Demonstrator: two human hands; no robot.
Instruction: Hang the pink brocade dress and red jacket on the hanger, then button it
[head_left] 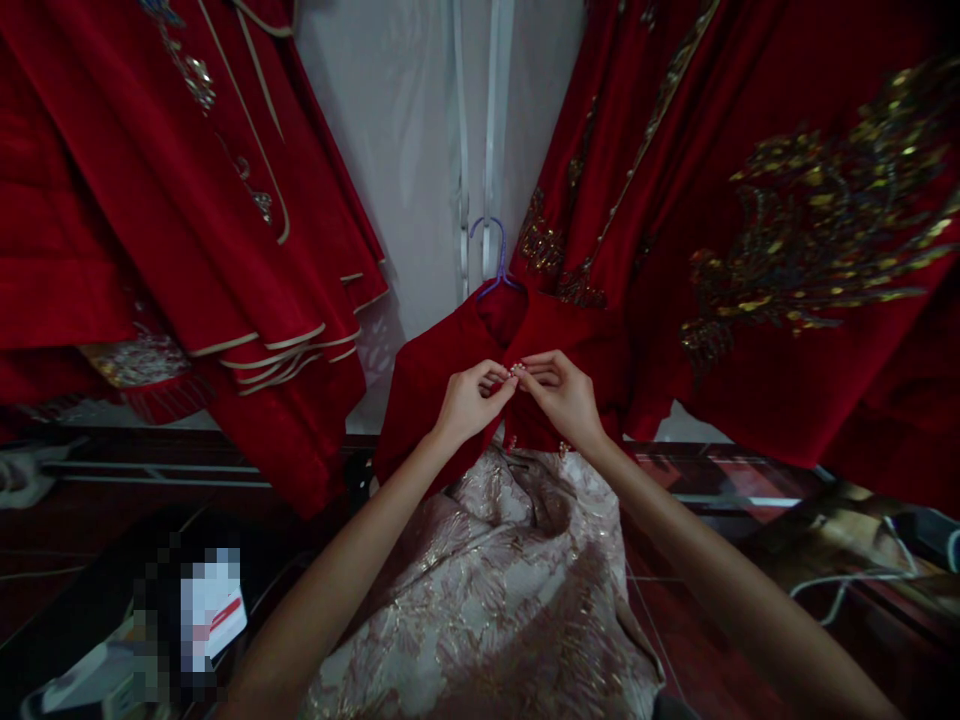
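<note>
A red jacket [435,358] hangs in front of me on a purple hanger [501,262]. Both my hands meet at its front opening, below the collar. With bent fingers pinched together, my left hand [477,398] grips the jacket's edge near a small beaded button [516,370]. From the other side my right hand [559,392] pinches at the same beaded button, thumb and forefinger together. Fingertips cover part of the fastening. Pale brocade fabric [517,570] with a shiny leaf pattern spreads below the jacket.
Red garments with pale piping [247,250] hang at the left. More red garments with gold sequin embroidery [825,210] hang at the right. Behind is a grey wall [375,120] with vertical metal bars. A clear bag [862,550] lies on the right, beside dark red floor tiles [660,630].
</note>
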